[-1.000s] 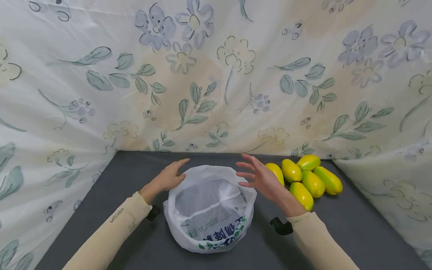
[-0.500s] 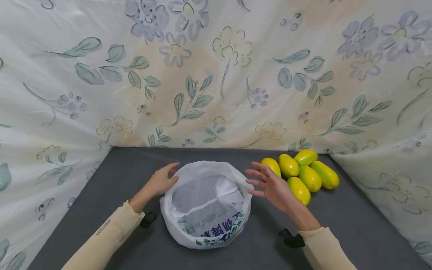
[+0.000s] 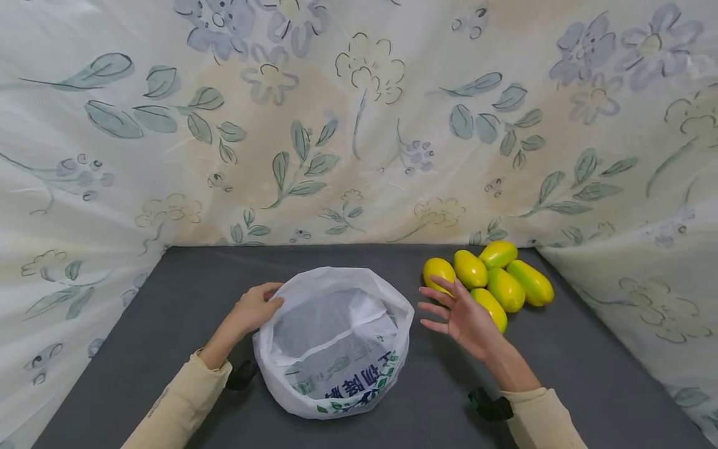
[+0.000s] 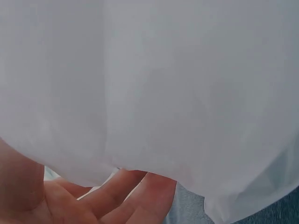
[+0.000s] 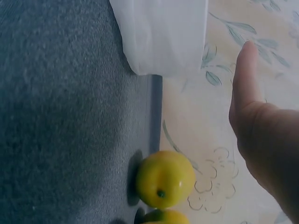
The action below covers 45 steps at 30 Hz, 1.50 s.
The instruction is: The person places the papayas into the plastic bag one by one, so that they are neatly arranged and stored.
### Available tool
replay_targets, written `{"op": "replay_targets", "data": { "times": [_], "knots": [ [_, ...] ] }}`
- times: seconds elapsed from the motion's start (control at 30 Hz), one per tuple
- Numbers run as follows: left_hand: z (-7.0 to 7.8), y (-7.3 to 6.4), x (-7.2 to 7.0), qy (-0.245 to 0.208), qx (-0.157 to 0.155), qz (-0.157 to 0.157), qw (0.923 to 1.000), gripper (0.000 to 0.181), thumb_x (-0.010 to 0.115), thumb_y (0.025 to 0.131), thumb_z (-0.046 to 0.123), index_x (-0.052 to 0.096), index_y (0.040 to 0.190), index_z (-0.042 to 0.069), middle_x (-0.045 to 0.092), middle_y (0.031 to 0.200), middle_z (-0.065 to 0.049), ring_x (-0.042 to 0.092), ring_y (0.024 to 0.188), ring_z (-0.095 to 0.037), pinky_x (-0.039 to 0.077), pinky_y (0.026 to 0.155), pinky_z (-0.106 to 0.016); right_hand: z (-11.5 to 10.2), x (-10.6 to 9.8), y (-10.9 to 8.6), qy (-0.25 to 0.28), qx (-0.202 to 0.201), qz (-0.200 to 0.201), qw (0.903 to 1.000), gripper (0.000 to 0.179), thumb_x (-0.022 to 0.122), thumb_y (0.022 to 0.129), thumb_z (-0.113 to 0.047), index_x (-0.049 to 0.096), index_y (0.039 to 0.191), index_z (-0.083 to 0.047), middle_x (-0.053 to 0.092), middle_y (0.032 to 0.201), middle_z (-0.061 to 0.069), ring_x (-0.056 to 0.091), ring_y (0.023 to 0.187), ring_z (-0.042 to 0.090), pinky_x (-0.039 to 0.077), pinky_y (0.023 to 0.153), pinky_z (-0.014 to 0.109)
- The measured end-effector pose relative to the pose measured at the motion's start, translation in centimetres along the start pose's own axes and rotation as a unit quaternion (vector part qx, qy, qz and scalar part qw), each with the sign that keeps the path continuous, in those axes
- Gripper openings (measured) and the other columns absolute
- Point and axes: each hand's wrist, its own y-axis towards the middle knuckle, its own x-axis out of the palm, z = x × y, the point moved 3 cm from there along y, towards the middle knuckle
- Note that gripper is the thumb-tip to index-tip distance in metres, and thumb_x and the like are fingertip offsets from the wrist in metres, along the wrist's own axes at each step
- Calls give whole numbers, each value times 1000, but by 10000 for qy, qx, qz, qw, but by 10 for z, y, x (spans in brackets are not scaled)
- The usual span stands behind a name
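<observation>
A white translucent plastic bag with green leaf print and dark lettering stands with its mouth spread wide on the dark table. My left hand is at the bag's left rim, thumb and fingers relaxed. In the left wrist view the bag wall fills most of the picture and partly hides the fingers. To the right of the bag, my right hand is held up with spread fingers, palm towards it, holding nothing. Several yellow mangoes with green patches lie behind the right hand, which overlaps some of them in the head view.
The dark grey table reaches back to a floral cloth that hangs behind and on both sides. In the right wrist view one mango lies below the bag's side. Black wrist straps sit at both sleeves.
Both hands have drawn apart, the left outward along the bag's left rim and the right away towards the mangoes. The head view has shifted a little; bag and mangoes keep their places.
</observation>
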Motion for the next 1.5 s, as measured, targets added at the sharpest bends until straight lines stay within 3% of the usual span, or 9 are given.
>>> {"op": "replay_targets", "data": {
  "times": [0.23,0.4,0.63,0.87,1.27,1.5],
  "knots": [
    [-6,3,0,-492,-161,104,9986,43,52,96,18,51,134,-1,56,121,-27,54,109,-40,46,83,-49,-10,-10,-6,407,-212,21,9989,47,20,106,-35,31,146,-12,47,134,7,53,117,25,46,92,44],
    [-8,5,0,-724,-261,87,9970,43,52,97,20,51,135,0,57,121,-26,55,108,-39,47,83,-48,-15,-20,-13,744,-288,157,9967,42,22,106,-36,43,137,-16,51,129,6,53,116,25,46,93,43],
    [-11,6,-6,-380,-140,95,9991,43,52,98,20,51,133,-2,57,122,-27,56,107,-42,47,82,-50,-23,-37,-26,797,-461,412,9949,42,24,106,-34,48,135,-18,51,130,5,54,115,24,46,93,41],
    [-11,6,-5,-328,-60,79,9994,42,53,97,21,52,133,-2,58,121,-28,57,105,-41,47,81,-49,-27,-54,-45,1283,-576,308,9896,43,22,106,-31,50,134,-15,54,128,7,54,114,25,45,94,40],
    [-9,0,-7,-219,-209,-259,9992,50,52,98,25,47,135,-8,47,130,-34,49,114,-46,44,87,-54,-34,-76,-75,1611,-809,174,9835,45,19,107,-26,52,134,-12,57,126,11,54,116,27,43,95,44],
    [-10,2,-6,-308,-209,-295,9989,48,50,99,23,47,134,-8,46,131,-33,49,114,-46,44,87,-54,-26,-90,-88,1483,-753,800,9828,39,26,107,-25,55,129,-16,60,122,8,56,111,23,47,91,42]
  ]
}}
